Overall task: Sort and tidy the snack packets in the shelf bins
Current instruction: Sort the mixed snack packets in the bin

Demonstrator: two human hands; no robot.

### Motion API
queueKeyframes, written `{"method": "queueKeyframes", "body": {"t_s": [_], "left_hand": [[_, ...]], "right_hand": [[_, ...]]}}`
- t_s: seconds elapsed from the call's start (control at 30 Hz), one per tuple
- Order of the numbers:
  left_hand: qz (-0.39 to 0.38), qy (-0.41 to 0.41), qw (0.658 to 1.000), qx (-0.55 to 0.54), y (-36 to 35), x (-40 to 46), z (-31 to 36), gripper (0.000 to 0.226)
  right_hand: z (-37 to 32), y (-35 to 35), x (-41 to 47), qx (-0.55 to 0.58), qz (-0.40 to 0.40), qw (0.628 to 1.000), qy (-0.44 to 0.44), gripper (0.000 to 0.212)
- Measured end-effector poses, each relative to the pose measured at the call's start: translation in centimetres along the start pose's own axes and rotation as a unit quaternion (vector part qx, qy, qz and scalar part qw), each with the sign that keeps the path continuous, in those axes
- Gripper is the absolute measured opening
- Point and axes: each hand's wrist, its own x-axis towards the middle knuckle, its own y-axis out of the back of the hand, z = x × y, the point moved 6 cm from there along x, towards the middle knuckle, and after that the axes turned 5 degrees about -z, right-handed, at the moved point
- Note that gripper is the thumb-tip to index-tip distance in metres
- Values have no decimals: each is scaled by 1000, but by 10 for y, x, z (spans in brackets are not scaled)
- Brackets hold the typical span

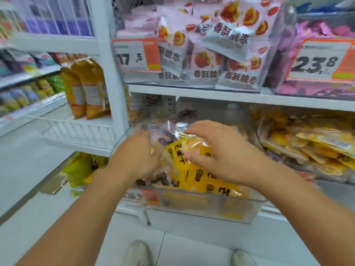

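Note:
A clear plastic bin [192, 206] on the lower shelf holds yellow snack packets [194, 177] with black print and clear packets of dark pieces [167, 133]. My right hand [221, 150] is over the bin. Its fingers curl above and its thumb presses below the top of a yellow packet. My left hand [134, 156] reaches into the bin's left side against the clear packets. It is blurred by motion and its fingertips are hidden, so its hold is unclear.
On the shelf above, a bin of pink-and-white packets [207, 60] carries a price tag [136, 54]. Beside it is a pink-packet bin [317, 58]. More yellow packets [307, 143] lie to the right and orange bags [86, 89] stand at left. My shoes [139, 254] are below.

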Motion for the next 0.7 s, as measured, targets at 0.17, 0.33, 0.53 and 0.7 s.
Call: {"method": "queueKeyframes", "body": {"t_s": [0.17,0.33,0.53,0.7], "left_hand": [[-97,2,993,63,-14,-2,-24,30],[-127,-7,984,123,-18,-11,-16,49],[-168,-19,985,-33,-17,-19,-25,45],[59,-6,995,-79,18,-8,-31,16]], "right_hand": [[-3,-58,72,-133,-139,980,-56,80],[14,-60,78,-227,-212,938,-156,61],[20,-41,90,-241,-166,934,-206,58],[-31,-45,116,-152,-56,985,-51,47]]}}
